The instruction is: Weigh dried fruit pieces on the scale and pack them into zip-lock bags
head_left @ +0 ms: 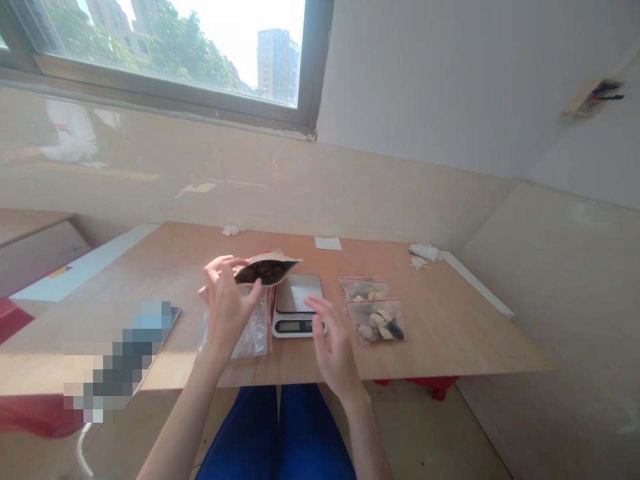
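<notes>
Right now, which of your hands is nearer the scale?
Right. The right hand is at the front right corner of the scale, fingers spread. The left hand is off to the scale's left, holding an open pouch above a clear bag.

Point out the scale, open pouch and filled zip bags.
scale (298, 292): head view, on its weighing plate.
open pouch (265, 271): head view, on its dark mouth.
filled zip bags (376, 320): head view, nearer bag's middle.

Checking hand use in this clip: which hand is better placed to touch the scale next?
Right, probably. The right hand hovers open and empty at the front right corner of the scale. The left hand is occupied: its fingers hold the open brown pouch beside the scale.
</notes>
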Action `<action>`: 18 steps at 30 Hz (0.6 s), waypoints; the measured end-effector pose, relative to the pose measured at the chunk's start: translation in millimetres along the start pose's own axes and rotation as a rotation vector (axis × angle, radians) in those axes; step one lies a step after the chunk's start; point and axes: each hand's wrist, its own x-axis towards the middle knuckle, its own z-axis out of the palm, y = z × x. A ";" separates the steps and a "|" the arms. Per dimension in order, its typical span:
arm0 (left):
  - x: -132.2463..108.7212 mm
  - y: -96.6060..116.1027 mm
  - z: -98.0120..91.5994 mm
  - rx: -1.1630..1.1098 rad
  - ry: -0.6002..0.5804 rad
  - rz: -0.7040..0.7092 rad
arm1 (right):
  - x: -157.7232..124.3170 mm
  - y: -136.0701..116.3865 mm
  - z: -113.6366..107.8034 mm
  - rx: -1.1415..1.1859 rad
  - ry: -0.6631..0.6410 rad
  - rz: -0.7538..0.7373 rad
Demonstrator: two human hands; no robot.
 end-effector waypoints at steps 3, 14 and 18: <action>-7.2 -13.0 1.3 -0.051 -0.182 -0.034 | 13.5 -12.3 22.4 0.059 -0.173 -0.080; -23.1 -38.6 -1.1 -0.148 -0.168 -0.020 | 49.1 -35.4 56.1 -0.138 -0.161 -0.086; -17.9 -37.7 -4.5 -0.181 -0.132 -0.004 | 31.9 -32.6 66.4 -0.155 -0.302 -0.067</action>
